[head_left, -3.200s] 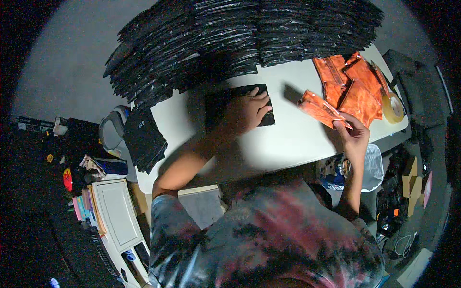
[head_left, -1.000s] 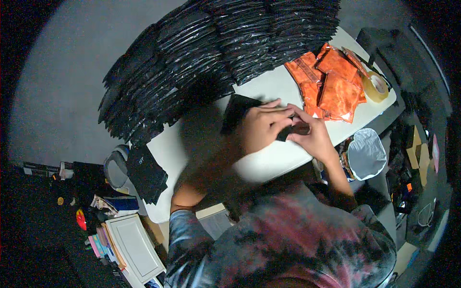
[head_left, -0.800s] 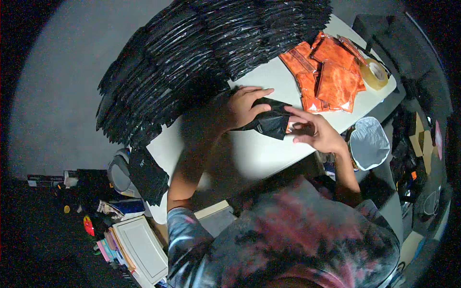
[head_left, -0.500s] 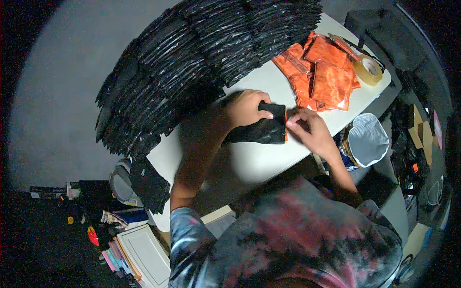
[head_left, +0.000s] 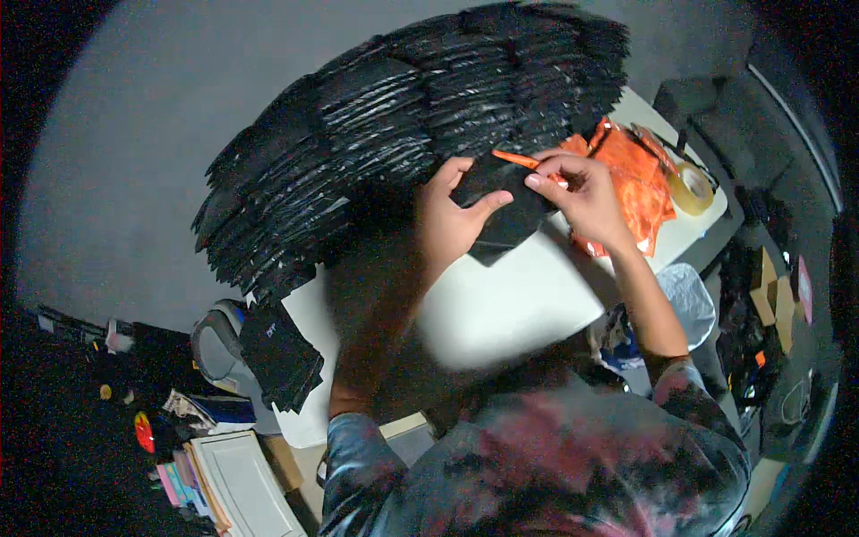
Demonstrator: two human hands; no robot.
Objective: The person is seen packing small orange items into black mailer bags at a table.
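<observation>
Over the white table, my left hand (head_left: 450, 219) grips a flat black pouch (head_left: 508, 224) by its left side. The thumb lies across its front, and the other fingers are partly hidden. My right hand (head_left: 583, 192) pinches the pouch's upper right edge between thumb and fingertips. A narrow orange strip (head_left: 516, 159) shows along that edge, next to the right fingertips; whether it is part of the pouch or something inside it, I cannot tell. Just right of the pouch, partly behind my right hand, lies a heap of orange packets (head_left: 637, 192) in clear plastic.
Long overlapping rows of black pouches (head_left: 376, 116) fan across the table's far side. A tape roll (head_left: 693, 190) sits at the right. More black pouches (head_left: 279, 353) lie at the left corner of the white table (head_left: 510, 313). A lined bin (head_left: 689, 304) stands below the right edge.
Both hands have raised and tilted the black pouch, farther from my body. The orange strip now stands out along its upper edge. The view has shifted slightly.
</observation>
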